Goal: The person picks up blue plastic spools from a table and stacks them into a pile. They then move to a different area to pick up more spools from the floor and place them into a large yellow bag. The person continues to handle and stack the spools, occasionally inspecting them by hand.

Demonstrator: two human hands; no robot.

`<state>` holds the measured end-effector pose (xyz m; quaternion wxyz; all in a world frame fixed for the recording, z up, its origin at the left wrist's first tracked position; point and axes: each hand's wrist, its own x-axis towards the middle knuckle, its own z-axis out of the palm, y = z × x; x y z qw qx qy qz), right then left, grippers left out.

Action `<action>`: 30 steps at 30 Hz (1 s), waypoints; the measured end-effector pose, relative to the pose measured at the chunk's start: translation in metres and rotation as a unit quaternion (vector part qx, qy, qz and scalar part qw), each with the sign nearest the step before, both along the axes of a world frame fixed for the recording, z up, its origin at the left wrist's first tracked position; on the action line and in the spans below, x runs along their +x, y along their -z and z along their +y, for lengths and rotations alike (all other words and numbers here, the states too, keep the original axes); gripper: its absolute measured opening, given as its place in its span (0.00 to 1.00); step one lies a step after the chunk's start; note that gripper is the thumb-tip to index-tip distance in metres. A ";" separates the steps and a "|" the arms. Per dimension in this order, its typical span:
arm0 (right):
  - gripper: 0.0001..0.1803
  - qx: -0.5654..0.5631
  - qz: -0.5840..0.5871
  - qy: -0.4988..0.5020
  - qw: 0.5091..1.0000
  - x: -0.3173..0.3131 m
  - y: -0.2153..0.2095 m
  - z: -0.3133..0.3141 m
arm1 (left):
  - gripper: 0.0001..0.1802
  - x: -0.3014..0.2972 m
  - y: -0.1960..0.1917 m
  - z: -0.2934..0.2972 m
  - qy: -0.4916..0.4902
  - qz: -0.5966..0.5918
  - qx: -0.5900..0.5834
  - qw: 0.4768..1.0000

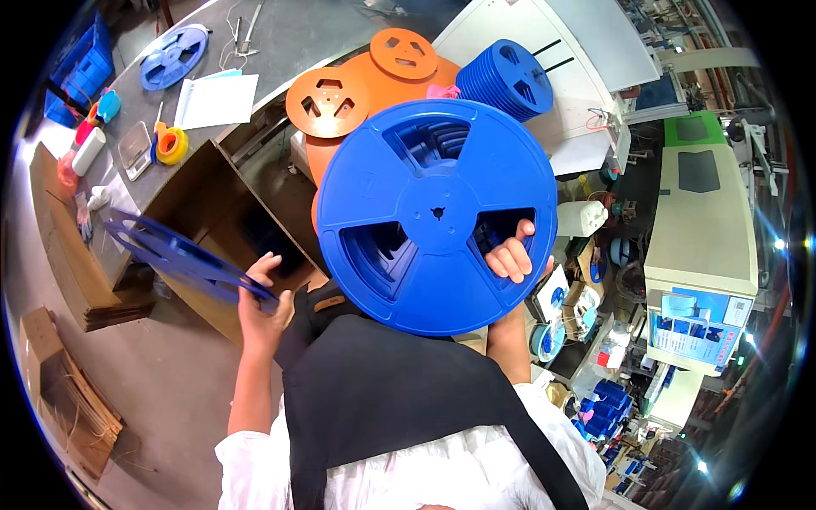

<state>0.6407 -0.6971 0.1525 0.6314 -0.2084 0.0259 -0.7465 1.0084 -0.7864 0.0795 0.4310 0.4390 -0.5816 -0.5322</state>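
In front of my chest is a stack of large blue plastic reels, its round face with three cut-out windows turned up toward me. My right hand grips the stack at the lower right, fingers hooked through one window; the rest of that hand is behind the rim. Further reel layers show through the upper window. At the left, my left hand pinches the edge of a single blue reel flange, which is tilted nearly edge-on and slightly blurred. That flange hangs over an open cardboard box.
Orange discs and a stack of smaller blue reels lie beyond the big stack. A grey table at the far left bears another blue reel, papers and yellow tape. A beige machine stands at right.
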 end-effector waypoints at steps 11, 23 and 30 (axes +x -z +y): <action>0.29 0.036 -0.007 -0.039 0.999 0.009 -0.014 -0.033 | 0.25 -0.048 0.010 -0.008 0.099 -0.186 -0.326 0.922; 0.31 0.128 0.008 -0.041 0.991 0.004 -0.016 -0.036 | 0.27 -0.052 0.001 -0.020 0.217 -0.092 -0.260 0.936; 0.30 0.385 0.115 0.088 0.911 0.014 -0.024 -0.052 | 0.11 -0.024 -0.019 -0.025 0.148 -0.049 -0.020 0.988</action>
